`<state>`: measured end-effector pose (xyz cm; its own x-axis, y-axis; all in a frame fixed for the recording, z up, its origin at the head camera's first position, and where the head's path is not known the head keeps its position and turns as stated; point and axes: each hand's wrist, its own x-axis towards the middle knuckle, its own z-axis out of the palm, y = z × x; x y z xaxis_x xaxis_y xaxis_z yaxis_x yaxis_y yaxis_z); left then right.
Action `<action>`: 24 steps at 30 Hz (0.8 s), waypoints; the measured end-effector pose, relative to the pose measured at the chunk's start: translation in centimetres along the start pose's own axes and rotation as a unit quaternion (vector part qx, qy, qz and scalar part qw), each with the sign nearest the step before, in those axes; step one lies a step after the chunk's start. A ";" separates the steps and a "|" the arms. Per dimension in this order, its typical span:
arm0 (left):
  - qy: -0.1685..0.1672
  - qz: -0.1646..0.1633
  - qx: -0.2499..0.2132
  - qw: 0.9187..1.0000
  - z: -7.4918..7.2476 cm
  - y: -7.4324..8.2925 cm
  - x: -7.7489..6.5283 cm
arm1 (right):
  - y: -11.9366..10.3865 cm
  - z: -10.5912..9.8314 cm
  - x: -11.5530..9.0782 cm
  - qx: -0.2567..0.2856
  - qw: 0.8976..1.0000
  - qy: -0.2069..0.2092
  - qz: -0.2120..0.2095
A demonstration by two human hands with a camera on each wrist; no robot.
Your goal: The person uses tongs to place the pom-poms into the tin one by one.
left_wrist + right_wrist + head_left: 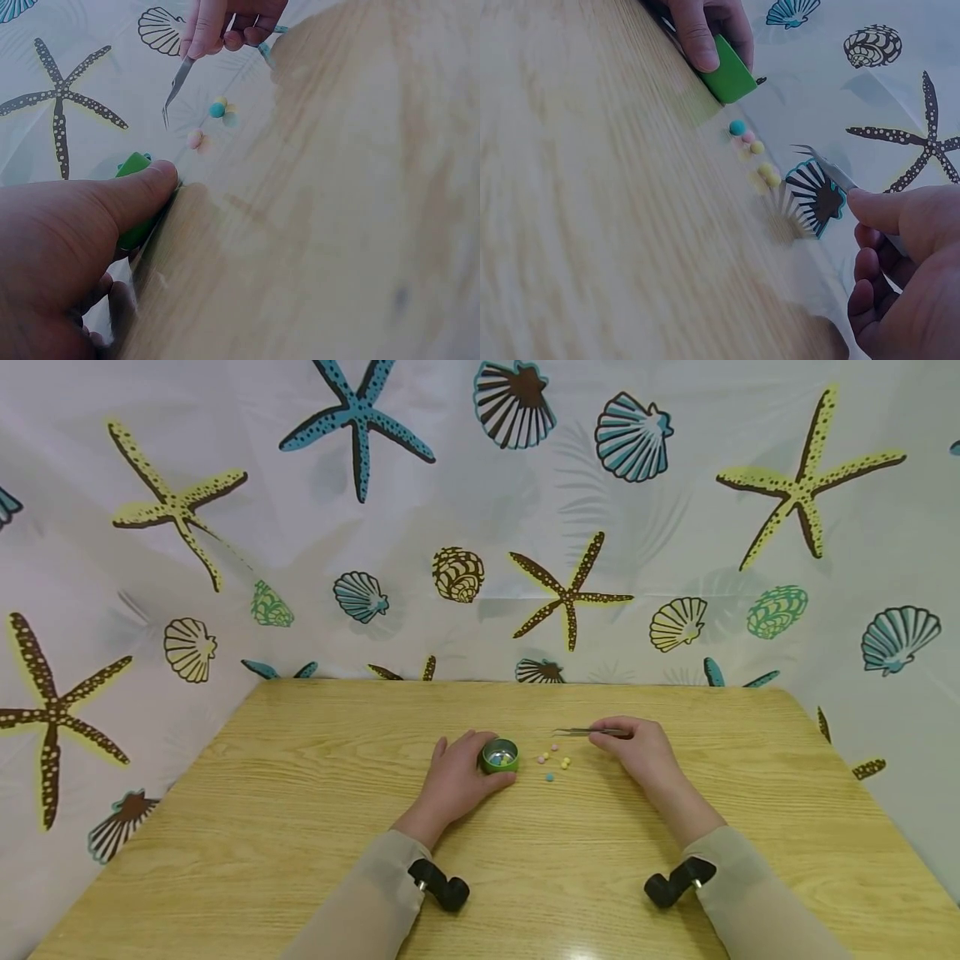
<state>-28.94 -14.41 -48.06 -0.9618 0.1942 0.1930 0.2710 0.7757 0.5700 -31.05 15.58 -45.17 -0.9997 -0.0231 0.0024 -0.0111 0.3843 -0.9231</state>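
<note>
My left hand (457,781) curls its fingers and thumb around a small round green cup (500,768), which stands upright on the table. A few blue and yellow bits lie inside its shiny interior. Between my right thumb and fingers are curved metal tweezers (832,171), their slightly parted tips pointing left with nothing between them. That right hand (641,753) is off to the right of several small pastel balls. Among these are a blue ball (550,777), a pink ball (555,747) and a yellow ball (566,765), lying on the wood between cup and tweezers.
The wooden table (315,752) stretches out on both sides of the hands. Behind it and along its sides hangs a white curtain (450,502) printed with starfish and shells. Each sleeve carries a black clip-like mount (450,892) near the wrist.
</note>
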 end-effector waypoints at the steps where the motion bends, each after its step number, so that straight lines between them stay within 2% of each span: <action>1: 0.000 0.000 0.000 1.000 0.0 0.0 0.0 | 0.1 0.0 0.0 0.000 1.000 0.000 0.002; 24: -0.001 -0.001 -0.006 1.000 -0.2 0.2 -0.1 | 1.1 -0.3 0.5 -0.036 0.999 -0.007 0.002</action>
<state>-28.74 -14.39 -47.79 -0.9625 0.1932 0.1905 0.2691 0.7691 0.5797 -31.56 16.22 -46.06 -0.9994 -0.0335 -0.0073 -0.0085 0.4496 -0.8932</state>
